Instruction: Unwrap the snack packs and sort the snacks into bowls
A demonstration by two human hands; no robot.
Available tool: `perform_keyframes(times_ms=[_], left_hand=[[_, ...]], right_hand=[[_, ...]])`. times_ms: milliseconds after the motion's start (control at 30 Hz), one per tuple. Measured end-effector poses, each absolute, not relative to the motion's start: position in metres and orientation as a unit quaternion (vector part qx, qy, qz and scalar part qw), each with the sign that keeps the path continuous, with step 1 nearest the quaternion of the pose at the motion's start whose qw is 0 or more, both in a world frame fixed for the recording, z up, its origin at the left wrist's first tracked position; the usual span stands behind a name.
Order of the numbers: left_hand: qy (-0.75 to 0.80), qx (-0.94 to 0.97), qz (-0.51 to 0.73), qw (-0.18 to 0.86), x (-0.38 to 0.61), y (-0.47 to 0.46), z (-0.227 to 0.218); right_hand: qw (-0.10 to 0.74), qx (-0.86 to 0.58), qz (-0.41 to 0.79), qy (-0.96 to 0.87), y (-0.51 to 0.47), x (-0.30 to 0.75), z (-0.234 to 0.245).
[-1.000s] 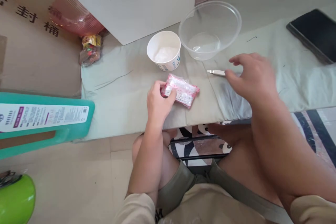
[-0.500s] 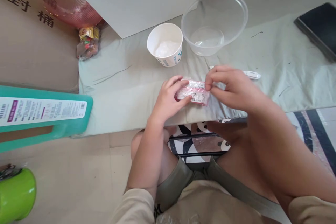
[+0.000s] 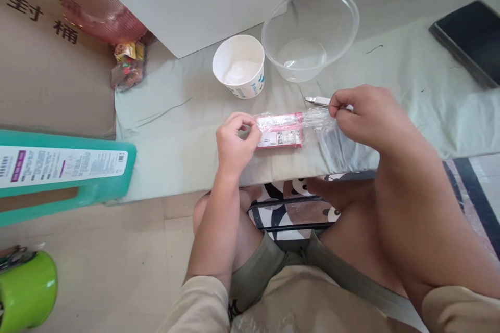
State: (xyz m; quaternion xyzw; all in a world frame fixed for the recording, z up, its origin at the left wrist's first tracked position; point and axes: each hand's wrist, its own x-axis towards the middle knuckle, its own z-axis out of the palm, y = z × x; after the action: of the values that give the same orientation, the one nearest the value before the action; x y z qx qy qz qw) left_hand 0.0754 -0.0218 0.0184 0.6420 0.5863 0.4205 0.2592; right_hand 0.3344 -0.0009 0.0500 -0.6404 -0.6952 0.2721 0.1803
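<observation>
Unwrapping, seemingly, by table (image 3: 167, 166) edge nearest you: your left hand (image 3: 237, 140) pinches box (image 3: 279, 134) end, right hand (image 3: 363, 114) grips stretched wrap (image 3: 317, 118); next likely needs steady pull.

a pink-and-white rectangular pack (image 3: 282, 134) is lying on pale green cloth (image 3: 175, 151). clear plastic film (image 3: 318, 118) is stretching rightward from it.
</observation>
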Motion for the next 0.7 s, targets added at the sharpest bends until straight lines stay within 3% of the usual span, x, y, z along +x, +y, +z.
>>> perform_keyframes(times_ms=[200,333,567,700], left_hand=[[0.563,0.704,0.324,0.288,0.069,-0.024,0.022],[0.584,0.643,0.368,0.333,0.071,-0.024,0.022],[0.616,0.529,0.449,0.373,0.07,-0.019,0.02],[0.601,0.563,0.405,0.398,0.063,-0.018,0.021]], right_hand=[[0.221,-0.643,0.247,-0.69,-0.005,0.335,0.05],[0.3,-0.564,0.248,-0.728,-0.013,0.316,0.058],[0.208,-0.51,0.21,-0.808,-0.016,0.289,0.039],[0.207,-0.522,0.227,-0.796,-0.01,0.299,0.04]])
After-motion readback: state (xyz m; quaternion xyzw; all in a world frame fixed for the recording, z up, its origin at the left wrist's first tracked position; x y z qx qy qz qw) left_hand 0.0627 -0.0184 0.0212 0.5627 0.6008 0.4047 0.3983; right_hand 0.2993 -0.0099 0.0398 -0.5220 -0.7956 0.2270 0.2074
